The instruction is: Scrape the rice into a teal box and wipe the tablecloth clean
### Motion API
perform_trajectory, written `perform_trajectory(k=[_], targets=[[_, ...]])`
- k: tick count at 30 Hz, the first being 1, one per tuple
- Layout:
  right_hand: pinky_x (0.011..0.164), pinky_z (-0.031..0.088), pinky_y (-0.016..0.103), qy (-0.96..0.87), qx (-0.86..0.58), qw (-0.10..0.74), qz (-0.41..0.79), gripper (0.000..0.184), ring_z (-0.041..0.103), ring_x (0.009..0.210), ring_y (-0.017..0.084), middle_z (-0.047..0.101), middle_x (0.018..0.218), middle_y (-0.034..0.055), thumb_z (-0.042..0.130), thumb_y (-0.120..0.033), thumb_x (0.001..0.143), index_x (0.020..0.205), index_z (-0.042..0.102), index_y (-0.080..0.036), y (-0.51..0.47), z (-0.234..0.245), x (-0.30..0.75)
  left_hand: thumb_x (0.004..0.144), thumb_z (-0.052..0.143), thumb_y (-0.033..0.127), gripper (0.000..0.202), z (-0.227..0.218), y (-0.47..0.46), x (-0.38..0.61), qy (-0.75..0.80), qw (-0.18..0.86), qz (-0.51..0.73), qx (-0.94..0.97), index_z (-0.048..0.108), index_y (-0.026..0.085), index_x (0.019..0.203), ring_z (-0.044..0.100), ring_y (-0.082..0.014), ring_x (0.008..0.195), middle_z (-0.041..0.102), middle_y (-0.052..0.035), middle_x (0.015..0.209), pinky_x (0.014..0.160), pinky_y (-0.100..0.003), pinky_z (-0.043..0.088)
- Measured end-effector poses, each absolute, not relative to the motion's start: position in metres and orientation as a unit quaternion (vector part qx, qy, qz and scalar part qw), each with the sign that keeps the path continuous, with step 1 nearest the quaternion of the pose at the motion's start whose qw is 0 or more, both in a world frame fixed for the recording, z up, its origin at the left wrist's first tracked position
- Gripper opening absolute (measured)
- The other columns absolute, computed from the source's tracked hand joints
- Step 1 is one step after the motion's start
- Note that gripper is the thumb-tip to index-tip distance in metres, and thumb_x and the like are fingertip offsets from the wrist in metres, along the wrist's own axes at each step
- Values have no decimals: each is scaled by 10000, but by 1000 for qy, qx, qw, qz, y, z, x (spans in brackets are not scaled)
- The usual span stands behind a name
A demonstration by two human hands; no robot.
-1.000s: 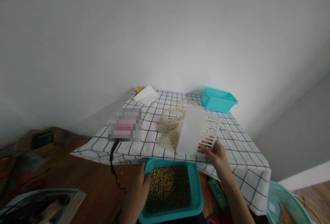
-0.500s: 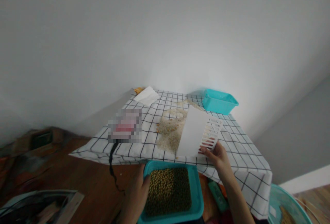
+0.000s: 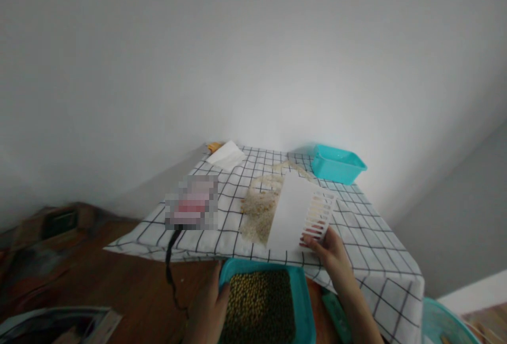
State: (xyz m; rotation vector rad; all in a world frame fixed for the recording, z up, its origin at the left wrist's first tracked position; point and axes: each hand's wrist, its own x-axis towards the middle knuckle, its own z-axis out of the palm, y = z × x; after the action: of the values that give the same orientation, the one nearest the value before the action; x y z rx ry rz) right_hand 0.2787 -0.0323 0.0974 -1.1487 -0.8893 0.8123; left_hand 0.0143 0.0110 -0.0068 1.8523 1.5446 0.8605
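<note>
Head view looks down over a table point(image 3: 368, 238) covered with a black-and-white checked cloth point(image 3: 380, 259). The right hand point(image 3: 331, 253) is near the table's near edge, its fingers closed on the near right corner of a white slotted scoop point(image 3: 291, 212). The scoop is tilted up off the cloth, with its slotted part toward the right. Just left of the scoop, and partly hidden behind it, a grain pile point(image 3: 257, 212) lies loose on the cloth.

Below the table's near edge, close to the person, sits a teal tray point(image 3: 307, 307) filled with green beans point(image 3: 259, 307). The left hand point(image 3: 206, 309) grips the tray's left rim, thumb hooked over the edge and the other fingers hidden under it.

At the far right corner of the table stands a teal tub point(image 3: 336, 163), and a white paper point(image 3: 225, 155) lies at the far left. A black cord point(image 3: 170, 265) hangs off the near left edge toward the wooden floor point(image 3: 130, 286). A teal basin point(image 3: 443, 323) shows at the lower right.
</note>
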Motion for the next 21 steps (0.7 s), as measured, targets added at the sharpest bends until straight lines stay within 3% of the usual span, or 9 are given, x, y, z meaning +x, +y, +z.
perform_trajectory(k=[8,12,16,19,21], targets=[[669,612,375,-378,-520,704,300,404,714,722,224,756,824,53,869,-379,566,857,671,-181,-20,98,289,882,264,280,581,-3,11,13,604,278,249,704,453,-6,1350,598,-316,1220,635,-227,1301,1051,-498,454],[693,608,376,-411,-528,699,253,365,718,756,234,756,848,59,844,-369,621,884,669,-184,-30,111,306,884,257,276,566,-7,11,12,601,281,248,705,459,38,1357,628,-311,1185,678,-197,1257,1024,-497,481],[735,586,364,-517,-610,587,128,267,713,859,259,753,956,81,718,-365,786,993,684,-200,-56,139,314,891,276,257,538,-19,15,14,600,267,265,706,485,44,1339,669,-315,1122,710,-200,1199,988,-487,509],[676,570,302,-607,-646,462,-30,166,705,802,227,746,898,61,626,-325,868,973,712,-228,-77,155,306,871,330,246,486,-27,18,14,605,256,279,701,548,99,1280,661,-305,1137,714,-173,1205,998,-461,507],[643,564,270,-674,-615,399,-94,174,692,756,196,736,847,48,561,-261,910,984,718,-247,-89,156,297,861,359,249,458,-30,19,14,606,255,293,694,573,145,1253,708,-305,1043,768,-137,1081,948,-456,539]])
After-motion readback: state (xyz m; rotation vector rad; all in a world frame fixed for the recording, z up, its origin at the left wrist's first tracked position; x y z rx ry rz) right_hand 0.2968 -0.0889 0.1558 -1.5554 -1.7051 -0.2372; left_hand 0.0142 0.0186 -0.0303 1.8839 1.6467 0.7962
